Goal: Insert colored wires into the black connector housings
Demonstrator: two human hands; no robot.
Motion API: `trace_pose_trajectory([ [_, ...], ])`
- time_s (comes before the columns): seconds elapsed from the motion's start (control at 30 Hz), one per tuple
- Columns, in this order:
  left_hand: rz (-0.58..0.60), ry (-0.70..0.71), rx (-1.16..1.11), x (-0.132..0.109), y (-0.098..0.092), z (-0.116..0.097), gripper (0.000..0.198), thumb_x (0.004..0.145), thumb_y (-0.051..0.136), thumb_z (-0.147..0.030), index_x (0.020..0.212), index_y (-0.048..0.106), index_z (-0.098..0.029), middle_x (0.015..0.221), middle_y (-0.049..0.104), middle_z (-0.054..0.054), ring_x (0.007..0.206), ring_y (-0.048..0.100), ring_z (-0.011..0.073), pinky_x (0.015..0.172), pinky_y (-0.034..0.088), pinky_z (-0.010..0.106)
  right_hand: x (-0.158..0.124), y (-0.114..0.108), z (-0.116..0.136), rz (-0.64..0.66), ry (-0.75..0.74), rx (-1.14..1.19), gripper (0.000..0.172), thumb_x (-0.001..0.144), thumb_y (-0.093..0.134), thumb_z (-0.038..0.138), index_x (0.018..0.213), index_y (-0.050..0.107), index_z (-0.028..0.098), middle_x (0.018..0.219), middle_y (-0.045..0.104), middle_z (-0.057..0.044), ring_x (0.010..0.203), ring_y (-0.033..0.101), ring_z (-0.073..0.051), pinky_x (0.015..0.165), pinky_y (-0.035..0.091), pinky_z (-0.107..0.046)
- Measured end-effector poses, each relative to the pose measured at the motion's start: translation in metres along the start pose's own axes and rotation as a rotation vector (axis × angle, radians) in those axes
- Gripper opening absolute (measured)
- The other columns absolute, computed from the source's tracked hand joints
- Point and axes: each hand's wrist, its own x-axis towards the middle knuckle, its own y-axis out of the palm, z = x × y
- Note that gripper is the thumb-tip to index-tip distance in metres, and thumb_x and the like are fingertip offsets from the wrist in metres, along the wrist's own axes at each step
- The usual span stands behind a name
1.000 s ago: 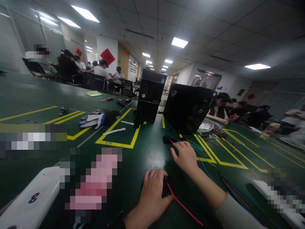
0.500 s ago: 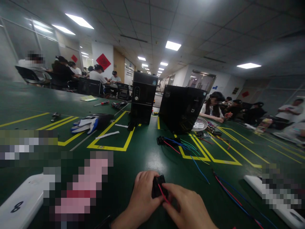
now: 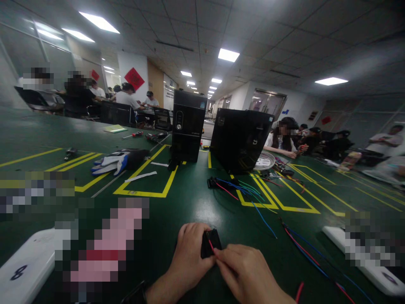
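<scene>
Low over the green table, my left hand [image 3: 191, 249] is closed around a small black block-shaped part [image 3: 207, 248], whose exact kind I cannot make out. Thumb and finger of my right hand [image 3: 242, 266] pinch a red wire [image 3: 211, 243] just beside it. The wire's far end meets the top of the black part; whether it sits inside cannot be seen. Ahead lies a black connector [image 3: 212, 182] with red, blue and green wires [image 3: 248, 190]. Further loose red and blue wires [image 3: 311, 255] lie to the right of my hands.
Two black computer towers [image 3: 188, 126] stand at the table's middle. White-and-blue gloves [image 3: 110, 164], a screwdriver [image 3: 133, 134] and paper strips [image 3: 141, 176] lie left of them. A white plastic basket [image 3: 265, 161] is at right, near a co-worker [image 3: 283, 139]. White cases [image 3: 30, 259] flank both sides.
My right fingers have closed from a looser hold into a tight pinch on the red wire, nearer the black part. The view has shifted slightly; a red wire piece shows at the lower right.
</scene>
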Motion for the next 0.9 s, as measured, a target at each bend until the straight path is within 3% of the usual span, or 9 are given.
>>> trace_pose_trajectory([
  [0.23, 0.011, 0.025, 0.012, 0.0, -0.002, -0.004, 0.034, 0.064, 0.068, -0.02, 0.095, 0.054, -0.022, 0.093, 0.059, 0.003, 0.091, 0.051, 0.0249, 0.087, 0.034, 0.04, 0.001, -0.011, -0.005, -0.107, 0.116, 0.003, 0.019, 0.086, 0.047, 0.017, 0.084, 0.064, 0.024, 0.074, 0.066, 0.0, 0.067, 0.06, -0.015, 0.059, 0.036, -0.023],
  [0.47, 0.019, 0.081, -0.005, -0.001, -0.004, -0.005, 0.032, 0.066, 0.057, -0.012, 0.096, 0.053, -0.021, 0.095, 0.058, 0.004, 0.092, 0.05, 0.0245, 0.089, 0.033, 0.041, 0.003, 0.004, 0.004, -0.253, -0.115, 0.015, 0.02, 0.085, 0.043, 0.013, 0.09, 0.061, 0.018, 0.072, 0.064, -0.002, 0.063, 0.057, -0.014, 0.058, 0.035, -0.025],
  [0.63, 0.017, 0.081, -0.028, -0.001, -0.003, -0.004, 0.034, 0.064, 0.055, -0.009, 0.096, 0.052, -0.021, 0.096, 0.057, 0.004, 0.093, 0.05, 0.0244, 0.091, 0.033, 0.042, 0.001, 0.003, 0.003, -0.081, -0.213, -0.11, 0.018, 0.084, 0.044, 0.012, 0.084, 0.06, 0.019, 0.071, 0.063, -0.001, 0.06, 0.056, -0.015, 0.055, 0.034, -0.026],
  [0.77, 0.012, 0.069, -0.023, 0.0, -0.002, -0.003, 0.033, 0.065, 0.061, -0.013, 0.096, 0.052, -0.021, 0.096, 0.057, 0.004, 0.093, 0.05, 0.0243, 0.089, 0.034, 0.041, 0.0, -0.01, -0.002, 0.023, -0.124, -0.12, 0.017, 0.085, 0.045, 0.013, 0.082, 0.06, 0.021, 0.072, 0.064, 0.0, 0.063, 0.058, -0.015, 0.057, 0.035, -0.025],
  [0.9, 0.024, 0.073, -0.034, 0.0, -0.003, -0.003, 0.035, 0.065, 0.067, -0.017, 0.095, 0.052, -0.022, 0.096, 0.058, 0.002, 0.094, 0.05, 0.024, 0.088, 0.035, 0.04, 0.001, -0.02, -0.007, -0.011, 0.007, -0.03, 0.017, 0.087, 0.046, 0.016, 0.087, 0.062, 0.023, 0.078, 0.066, 0.001, 0.07, 0.061, -0.014, 0.06, 0.038, -0.023],
])
